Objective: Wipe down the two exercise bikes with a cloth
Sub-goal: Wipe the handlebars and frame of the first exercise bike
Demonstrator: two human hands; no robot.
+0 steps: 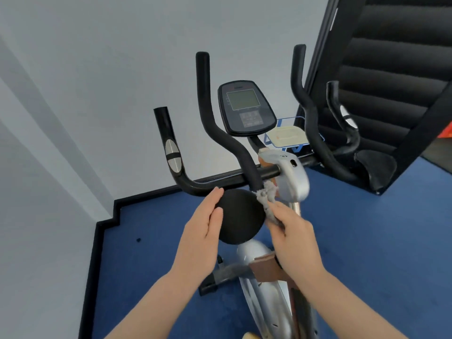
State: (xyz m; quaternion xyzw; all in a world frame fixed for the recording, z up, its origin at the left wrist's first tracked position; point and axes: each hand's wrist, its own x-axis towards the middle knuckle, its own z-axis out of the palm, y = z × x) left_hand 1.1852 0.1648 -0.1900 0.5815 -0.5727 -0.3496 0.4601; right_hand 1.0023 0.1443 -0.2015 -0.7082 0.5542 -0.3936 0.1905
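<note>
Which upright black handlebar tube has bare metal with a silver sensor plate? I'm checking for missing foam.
The short leftmost glossy black tube; the taller tubes wear matte black foam.

Bright even light, soft shadows, slight blur, perhaps wide-angle edge bending

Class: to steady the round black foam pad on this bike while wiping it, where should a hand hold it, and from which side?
Hold the round black foam pad at its bare left rim, approaching from the left as the left hand does; the grey cloth occupies the right edge.
</note>
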